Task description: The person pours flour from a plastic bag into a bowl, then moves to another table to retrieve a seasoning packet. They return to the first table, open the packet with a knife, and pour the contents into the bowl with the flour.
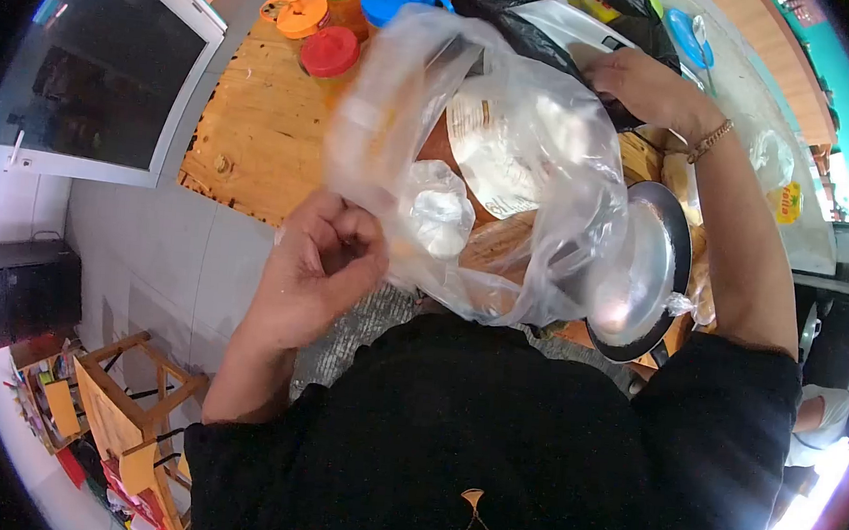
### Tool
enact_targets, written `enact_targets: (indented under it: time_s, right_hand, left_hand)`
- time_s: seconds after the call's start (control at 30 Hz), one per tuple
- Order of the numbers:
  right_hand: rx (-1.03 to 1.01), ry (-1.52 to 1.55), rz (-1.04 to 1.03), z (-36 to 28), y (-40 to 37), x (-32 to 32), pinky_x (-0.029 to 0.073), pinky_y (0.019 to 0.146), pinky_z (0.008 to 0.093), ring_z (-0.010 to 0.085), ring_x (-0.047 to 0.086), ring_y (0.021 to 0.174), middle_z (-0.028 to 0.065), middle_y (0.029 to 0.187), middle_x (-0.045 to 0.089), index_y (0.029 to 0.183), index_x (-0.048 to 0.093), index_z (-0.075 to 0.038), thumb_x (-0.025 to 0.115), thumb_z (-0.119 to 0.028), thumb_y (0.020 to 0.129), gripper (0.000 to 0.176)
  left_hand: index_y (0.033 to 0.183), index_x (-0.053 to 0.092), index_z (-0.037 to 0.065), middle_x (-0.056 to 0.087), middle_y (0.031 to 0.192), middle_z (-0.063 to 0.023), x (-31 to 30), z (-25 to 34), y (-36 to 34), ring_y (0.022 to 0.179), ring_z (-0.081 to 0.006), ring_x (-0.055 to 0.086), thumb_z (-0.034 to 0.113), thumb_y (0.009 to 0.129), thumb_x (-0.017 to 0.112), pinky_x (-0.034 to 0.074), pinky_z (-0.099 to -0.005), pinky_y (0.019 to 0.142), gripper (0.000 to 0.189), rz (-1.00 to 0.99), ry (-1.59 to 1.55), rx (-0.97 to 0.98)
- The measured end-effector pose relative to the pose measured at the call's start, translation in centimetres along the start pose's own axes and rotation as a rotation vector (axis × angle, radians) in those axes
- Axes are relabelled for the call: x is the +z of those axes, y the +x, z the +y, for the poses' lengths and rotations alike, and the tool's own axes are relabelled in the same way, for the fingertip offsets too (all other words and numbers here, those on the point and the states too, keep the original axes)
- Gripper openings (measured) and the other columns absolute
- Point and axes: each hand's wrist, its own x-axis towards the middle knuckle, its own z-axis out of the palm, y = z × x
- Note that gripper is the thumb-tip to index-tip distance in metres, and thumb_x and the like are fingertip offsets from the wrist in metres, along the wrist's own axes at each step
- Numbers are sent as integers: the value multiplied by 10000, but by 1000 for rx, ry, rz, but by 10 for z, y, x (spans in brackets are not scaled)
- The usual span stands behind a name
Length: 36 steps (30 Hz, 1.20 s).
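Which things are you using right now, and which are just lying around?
In use: clear plastic bag, left hand pinching it, right hand at its far edge.
Lying about: metal pan, red-lidded jar, black bag, wooden table.

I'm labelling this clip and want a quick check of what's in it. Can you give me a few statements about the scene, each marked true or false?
1. The left hand is closed on a clear plastic bag. True.
2. A bracelet is worn on the left side. False: the bracelet sits just below the right hand.
3. All the jar lids are red. False: the jar lids are orange, green, red and blue.
4. A shiny metal pan lies behind the bag, towards the right arm. True.
5. The tabletop is glass. False: the tabletop is bare wood.
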Motion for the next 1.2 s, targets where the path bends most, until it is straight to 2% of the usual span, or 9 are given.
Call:
enact_targets:
  time_s: [0.1, 0.13, 0.2, 0.43, 0.6, 0.7, 0.8, 1.03, 1.2]
  right_hand:
    - [-129, -58, 141, 3, 13, 33, 475, 886, 353, 327, 598, 1017, 213, 1114, 622, 1170, 584, 8, 470, -126, 878, 341]
    - [193, 424, 120, -21, 9, 33, 474, 897, 362, 351, 583, 1053, 209, 1113, 625, 1140, 591, 13, 448, -100, 880, 318]
    - [-34, 102, 116, -2, 6, 37, 478, 892, 366, 349, 590, 1034, 210, 1113, 626, 1129, 597, 11, 445, -108, 885, 312]
    - [103, -141, -172, 23, 9, 51, 503, 803, 398, 369, 624, 865, 180, 948, 679, 909, 681, 5, 519, -127, 845, 219]
    - [238, 423, -63, 28, 22, 79, 482, 768, 334, 186, 618, 815, 179, 913, 693, 984, 671, 37, 651, -235, 785, 338]
    - [63, 464, -4, 15, 10, 65, 476, 775, 388, 338, 636, 840, 227, 940, 670, 992, 671, 11, 588, -353, 808, 417]
    - [127, 595, 90, 16, 8, 61, 474, 789, 392, 331, 634, 863, 224, 985, 667, 1082, 636, -6, 584, -328, 819, 419]
    - [383, 24, 151, 9, -13, 30, 490, 837, 416, 362, 628, 942, 215, 962, 663, 985, 674, 0, 529, -145, 803, 274]
    - [397, 6, 139, 33, -21, 56, 504, 799, 442, 364, 642, 886, 199, 918, 671, 921, 710, -71, 546, -124, 755, 239]
  left_hand:
    - [1167, 428, -5, 523, 971, -67, 20, -11, -3, 759, -131, 524, 78, 828, 679, 471, -260, 715, 429, 163, -48, 153]
    - [1164, 432, -7, 522, 996, -76, 25, -16, 0, 774, -131, 526, 92, 826, 689, 471, -263, 709, 436, 279, 46, 187]
    - [1159, 440, -12, 519, 1045, -94, 31, -26, 12, 804, -131, 529, 120, 821, 710, 473, -267, 699, 452, 511, 237, 255]
    - [1108, 511, -26, 597, 939, -77, 42, -32, 25, 778, -127, 561, 115, 810, 708, 493, -284, 674, 384, 197, 182, 87]
    - [1118, 567, -5, 633, 917, -39, 18, -33, 15, 834, -98, 593, 15, 812, 642, 499, -263, 721, 316, 108, 444, 25]
    - [1139, 569, -13, 640, 941, -48, 4, -56, 6, 879, -95, 593, -25, 813, 614, 500, -258, 739, 329, 70, 242, 43]
    - [1112, 561, -16, 624, 948, -46, -10, -54, 4, 873, -114, 592, -47, 813, 591, 499, -269, 753, 302, 255, 286, 23]
    - [992, 560, 20, 591, 964, -88, -1, 39, 29, 923, -146, 565, -64, 850, 539, 463, -282, 816, 167, 582, 425, 784]
    - [916, 585, 0, 597, 929, -136, 71, 92, 75, 913, -289, 585, -67, 788, 570, 474, -362, 797, 145, 136, 1000, 1094]
